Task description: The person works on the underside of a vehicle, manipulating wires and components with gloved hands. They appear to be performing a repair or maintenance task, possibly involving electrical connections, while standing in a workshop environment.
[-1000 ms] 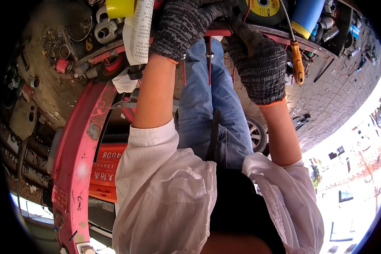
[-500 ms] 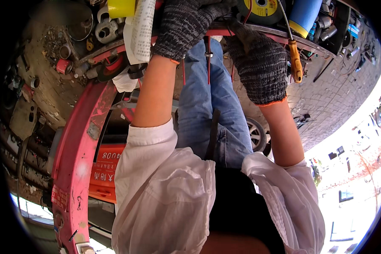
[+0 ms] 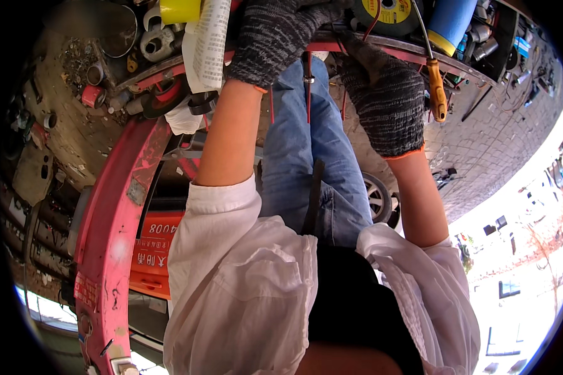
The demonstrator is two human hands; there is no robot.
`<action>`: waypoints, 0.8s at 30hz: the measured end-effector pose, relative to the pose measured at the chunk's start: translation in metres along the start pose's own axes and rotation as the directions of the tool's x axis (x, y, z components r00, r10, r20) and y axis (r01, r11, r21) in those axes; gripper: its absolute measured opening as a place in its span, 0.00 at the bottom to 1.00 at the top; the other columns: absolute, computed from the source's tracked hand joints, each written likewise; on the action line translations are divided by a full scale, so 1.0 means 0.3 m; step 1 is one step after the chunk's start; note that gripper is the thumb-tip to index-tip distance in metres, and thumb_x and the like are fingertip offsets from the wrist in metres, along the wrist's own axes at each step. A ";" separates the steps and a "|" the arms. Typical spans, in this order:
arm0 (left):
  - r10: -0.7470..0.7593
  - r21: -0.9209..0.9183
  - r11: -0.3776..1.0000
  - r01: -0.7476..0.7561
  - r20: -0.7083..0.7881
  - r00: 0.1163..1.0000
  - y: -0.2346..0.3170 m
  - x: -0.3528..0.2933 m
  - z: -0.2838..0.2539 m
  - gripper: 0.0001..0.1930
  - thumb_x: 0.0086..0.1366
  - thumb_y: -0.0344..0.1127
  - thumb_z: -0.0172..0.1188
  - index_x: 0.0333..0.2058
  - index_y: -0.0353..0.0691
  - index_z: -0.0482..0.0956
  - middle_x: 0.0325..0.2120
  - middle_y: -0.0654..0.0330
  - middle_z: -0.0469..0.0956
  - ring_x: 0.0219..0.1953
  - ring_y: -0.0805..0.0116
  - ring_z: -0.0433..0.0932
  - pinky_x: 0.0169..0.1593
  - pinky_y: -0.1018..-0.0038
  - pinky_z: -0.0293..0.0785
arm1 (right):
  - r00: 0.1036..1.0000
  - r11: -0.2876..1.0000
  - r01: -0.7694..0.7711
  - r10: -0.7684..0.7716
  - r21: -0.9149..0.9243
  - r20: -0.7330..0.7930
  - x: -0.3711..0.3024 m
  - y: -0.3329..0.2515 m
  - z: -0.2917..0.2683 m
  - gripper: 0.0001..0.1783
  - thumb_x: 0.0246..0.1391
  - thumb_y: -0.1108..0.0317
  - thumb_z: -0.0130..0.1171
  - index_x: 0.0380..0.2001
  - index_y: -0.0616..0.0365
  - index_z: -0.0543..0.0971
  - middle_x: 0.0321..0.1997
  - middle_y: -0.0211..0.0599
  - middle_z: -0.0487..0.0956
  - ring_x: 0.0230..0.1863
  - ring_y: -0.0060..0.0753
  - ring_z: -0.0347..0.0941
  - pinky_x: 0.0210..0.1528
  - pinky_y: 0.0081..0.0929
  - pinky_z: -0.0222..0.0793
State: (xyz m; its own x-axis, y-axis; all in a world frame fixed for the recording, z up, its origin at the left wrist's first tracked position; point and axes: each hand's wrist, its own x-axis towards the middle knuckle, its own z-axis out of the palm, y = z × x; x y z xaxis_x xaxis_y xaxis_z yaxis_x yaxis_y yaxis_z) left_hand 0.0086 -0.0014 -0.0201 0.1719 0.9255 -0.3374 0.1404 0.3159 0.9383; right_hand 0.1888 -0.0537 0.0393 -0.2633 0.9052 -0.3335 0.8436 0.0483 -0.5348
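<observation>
Both my hands wear dark grey knitted gloves with orange cuffs and work at the edge of a red metal tray [image 3: 410, 55]. My left hand [image 3: 272, 42] lies over the tray's rim, its fingers bent toward the right and partly cut off by the upper edge. Just beyond the rim's near side, my right hand [image 3: 385, 97] is closed, with thumb and fingers drawn together toward the left hand. What either hand grips is hidden. A thin red wire [image 3: 374, 24] rises close to the right fingertips, across a yellow-and-black cutting disc [image 3: 388, 11].
A wooden-handled screwdriver [image 3: 436, 90] hangs over the rim. Nearby stand a blue cylinder [image 3: 450, 25], a printed paper sheet [image 3: 206, 50] and a yellow container [image 3: 180, 10]. Tape rolls [image 3: 166, 100] hang at the left, above a pink metal beam [image 3: 109, 231]. Red strands [image 3: 308, 100] dangle below the tray.
The red wire beside my right fingertips has shifted slightly right and down. My right hand has turned a little; the left has barely moved.
</observation>
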 end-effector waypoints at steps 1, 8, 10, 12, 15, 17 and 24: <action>0.008 0.002 1.000 -0.008 -0.001 1.000 -0.003 0.000 0.002 0.11 0.61 0.25 0.69 0.44 0.35 0.88 0.40 0.54 0.87 0.43 0.62 0.85 0.50 0.69 0.81 | 1.000 1.000 -0.007 0.007 0.026 -0.008 0.000 0.000 -0.003 0.19 0.61 0.65 0.66 0.56 0.51 0.84 0.45 0.48 0.86 0.42 0.47 0.85 0.45 0.34 0.80; -0.073 -0.147 0.986 0.077 0.030 0.997 -0.002 -0.014 -0.019 0.12 0.63 0.27 0.70 0.45 0.35 0.87 0.41 0.55 0.87 0.44 0.65 0.84 0.51 0.70 0.81 | 0.996 0.968 -0.064 0.077 0.242 -0.043 -0.009 -0.022 0.016 0.19 0.59 0.69 0.68 0.54 0.55 0.84 0.47 0.48 0.86 0.45 0.45 0.85 0.48 0.31 0.80; -0.058 -0.173 0.983 0.067 0.053 0.997 -0.001 -0.002 -0.007 0.12 0.63 0.27 0.70 0.45 0.35 0.87 0.41 0.55 0.86 0.44 0.65 0.84 0.51 0.70 0.81 | 0.996 0.972 -0.044 0.059 0.232 -0.060 -0.011 -0.011 0.000 0.19 0.59 0.69 0.68 0.54 0.55 0.84 0.47 0.48 0.86 0.46 0.45 0.85 0.48 0.31 0.79; -0.050 -0.130 0.990 0.056 0.051 0.997 0.002 0.001 -0.006 0.11 0.64 0.27 0.69 0.45 0.35 0.87 0.40 0.55 0.86 0.44 0.65 0.84 0.51 0.70 0.81 | 0.998 0.976 -0.001 0.014 0.217 -0.059 -0.005 0.006 -0.005 0.19 0.59 0.69 0.67 0.54 0.56 0.84 0.48 0.48 0.86 0.47 0.44 0.85 0.49 0.31 0.79; -0.074 -0.056 0.995 0.077 0.050 0.996 -0.006 0.011 -0.012 0.11 0.63 0.26 0.69 0.44 0.34 0.87 0.39 0.56 0.86 0.43 0.65 0.85 0.50 0.71 0.81 | 0.999 0.977 0.041 -0.034 0.211 -0.038 0.007 0.027 -0.005 0.20 0.60 0.69 0.67 0.55 0.56 0.83 0.49 0.47 0.86 0.49 0.43 0.85 0.51 0.31 0.79; -0.071 -0.123 0.990 0.075 0.038 0.997 -0.013 0.007 -0.004 0.11 0.63 0.26 0.69 0.44 0.34 0.87 0.39 0.56 0.86 0.43 0.65 0.85 0.50 0.71 0.82 | 0.999 0.961 0.027 -0.021 0.276 -0.025 0.006 0.031 -0.005 0.20 0.60 0.69 0.66 0.56 0.54 0.83 0.49 0.47 0.86 0.49 0.43 0.85 0.51 0.31 0.79; 0.015 -0.124 0.992 -0.022 -0.059 0.998 -0.035 -0.006 0.015 0.10 0.62 0.23 0.68 0.44 0.33 0.87 0.39 0.55 0.87 0.42 0.65 0.85 0.49 0.70 0.82 | 0.999 0.982 -0.020 0.026 0.186 -0.031 0.001 -0.002 -0.001 0.19 0.61 0.68 0.66 0.56 0.52 0.84 0.50 0.45 0.86 0.50 0.42 0.85 0.51 0.31 0.79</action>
State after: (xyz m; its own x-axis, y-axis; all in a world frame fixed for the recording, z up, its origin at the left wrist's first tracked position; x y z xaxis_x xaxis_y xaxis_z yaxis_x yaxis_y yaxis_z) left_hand 0.0112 -0.0073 -0.0296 0.1162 0.9407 -0.3187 0.0149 0.3191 0.9476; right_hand 0.1883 -0.0533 0.0396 -0.2266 0.9188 -0.3232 0.7466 -0.0492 -0.6634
